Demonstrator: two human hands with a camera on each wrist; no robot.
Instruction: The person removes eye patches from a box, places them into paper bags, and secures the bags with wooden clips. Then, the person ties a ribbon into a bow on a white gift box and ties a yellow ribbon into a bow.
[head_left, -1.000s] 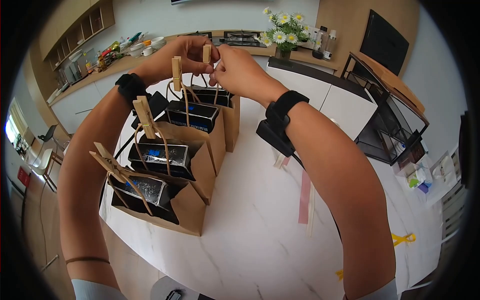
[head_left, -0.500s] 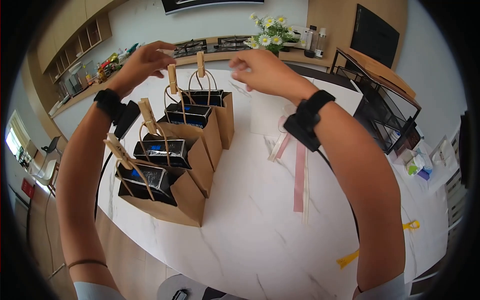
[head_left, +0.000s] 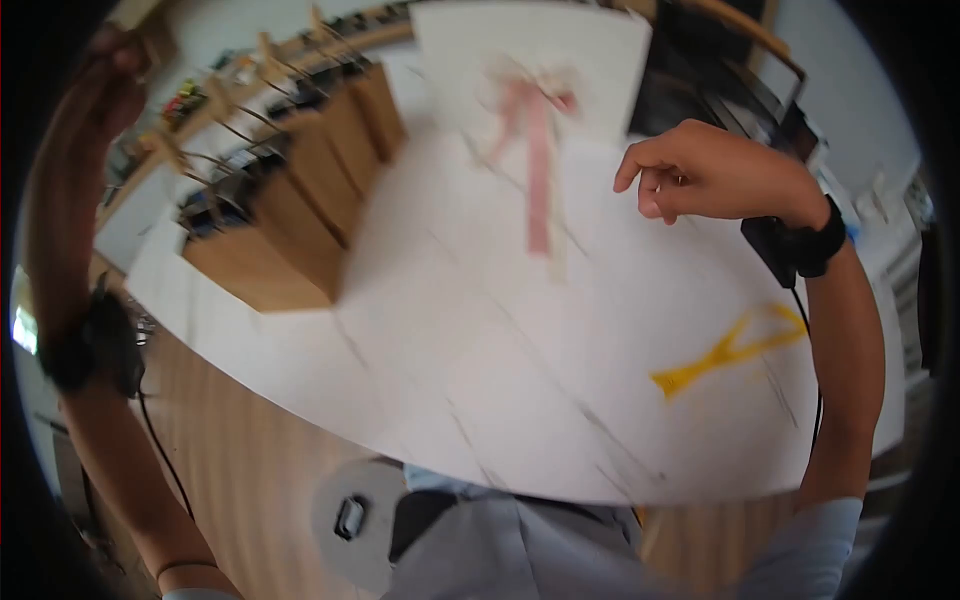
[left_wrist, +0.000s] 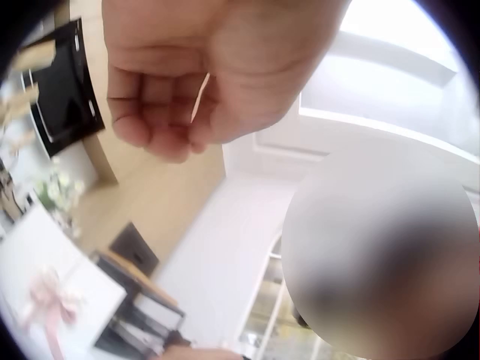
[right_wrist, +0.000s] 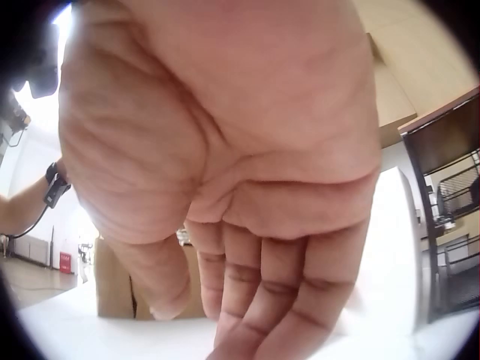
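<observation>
Paper bags (head_left: 290, 230) btwn hands (head_left: 90, 110) (head_left: 715, 175), nearer L, touching neither.

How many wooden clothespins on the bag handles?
4: first clothespin on the nearest bag; second clothespin, third clothespin and fourth clothespin on those behind. Blurred; none seems hidden.

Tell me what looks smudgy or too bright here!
Head view: the paper bags and left hand are blurred, the right hand is clearer, and the edges curve into darkness; left wrist view: pink bow blurry, top right glaring white; right wrist view: bright glare at upper left.
</observation>
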